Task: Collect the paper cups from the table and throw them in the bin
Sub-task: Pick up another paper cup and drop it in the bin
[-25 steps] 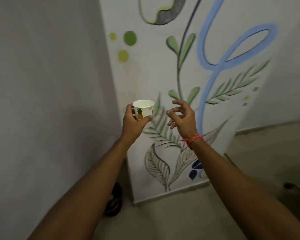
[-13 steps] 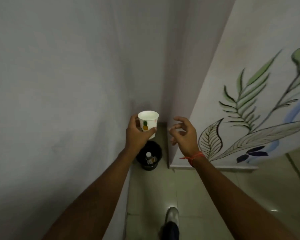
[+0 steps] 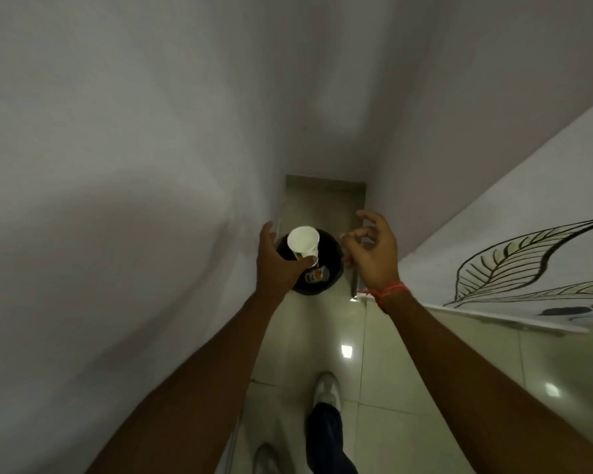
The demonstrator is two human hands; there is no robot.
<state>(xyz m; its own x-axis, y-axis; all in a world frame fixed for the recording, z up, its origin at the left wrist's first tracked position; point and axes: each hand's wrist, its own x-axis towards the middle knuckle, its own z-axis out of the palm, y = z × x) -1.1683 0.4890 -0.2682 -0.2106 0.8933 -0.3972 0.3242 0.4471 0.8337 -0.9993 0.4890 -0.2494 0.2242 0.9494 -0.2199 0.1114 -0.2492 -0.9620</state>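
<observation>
While I'm looking straight down a narrow gap, the plain grey wall (image 3: 117, 165) fills the whole left side. Next to it my left hand (image 3: 276, 265) is stretched out with its fingers (image 3: 308, 261) clamped around the lower part of a white paper cup (image 3: 303, 241). The cup is upright, its open mouth facing up at me, and there's a bit of yellow and green print low on its side, mostly hidden by my fingers. It sits in the air right above the black bin (image 3: 326, 265), which stands on the floor in the corner between the walls. Down inside the bin there's something with a white and orange label (image 3: 315, 275); can't tell exactly what.

Just right of the bin, my right hand (image 3: 374, 254) is empty, fingers apart and loosely curled, not touching the cup. It's got a red thread (image 3: 389, 291) round the wrist. Below, on the glossy pale floor tiles (image 3: 384, 371), my white shoe (image 3: 327, 388) pokes forward. Far right is a white panel painted with a leaf outline (image 3: 514, 258).
</observation>
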